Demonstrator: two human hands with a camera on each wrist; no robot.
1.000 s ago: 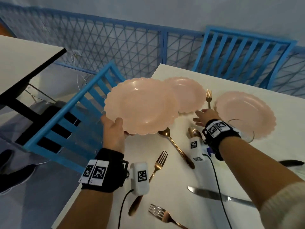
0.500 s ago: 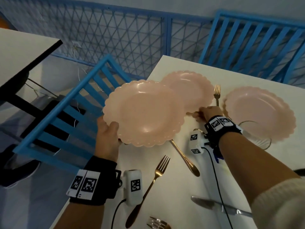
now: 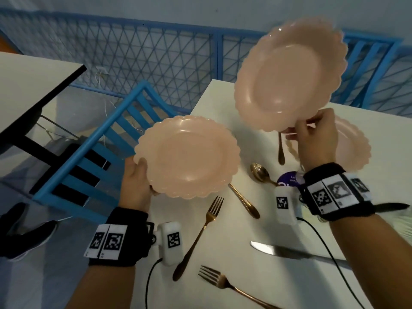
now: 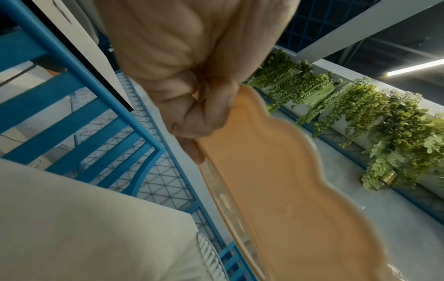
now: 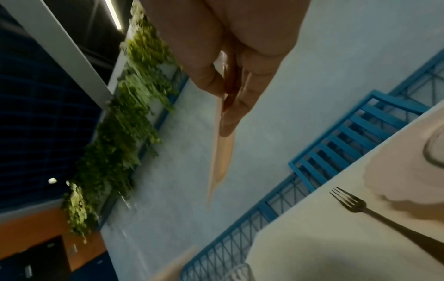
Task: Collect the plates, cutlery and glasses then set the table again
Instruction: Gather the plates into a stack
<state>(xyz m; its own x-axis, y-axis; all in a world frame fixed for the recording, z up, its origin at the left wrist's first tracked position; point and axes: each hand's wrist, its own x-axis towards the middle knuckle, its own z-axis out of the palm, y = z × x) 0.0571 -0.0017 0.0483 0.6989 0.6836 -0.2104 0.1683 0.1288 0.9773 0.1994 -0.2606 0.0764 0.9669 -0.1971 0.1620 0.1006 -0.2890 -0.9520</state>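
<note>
Above the table (image 3: 223, 121), 2nd plate (image 3: 289, 72) now raised in right hand's (image 3: 316, 139) pinch, left hand (image 3: 136, 186) still gripping 1st plate (image 3: 187, 155).

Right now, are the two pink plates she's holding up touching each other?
Apart. The head view shows the plate in the left hand at and the tilted plate in the right hand at, with white table visible between their rims.

Bare tabletop (image 3: 214, 103) is left along the far edge and at the far left corner. The middle is crowded by a spoon (image 3: 254, 192), two forks (image 3: 200, 233) and a knife (image 3: 289, 253) towards the near edge. The right side is taken by a third plate (image 3: 354, 148). The left edge is flanked by a blue chair (image 3: 89, 157).
</note>
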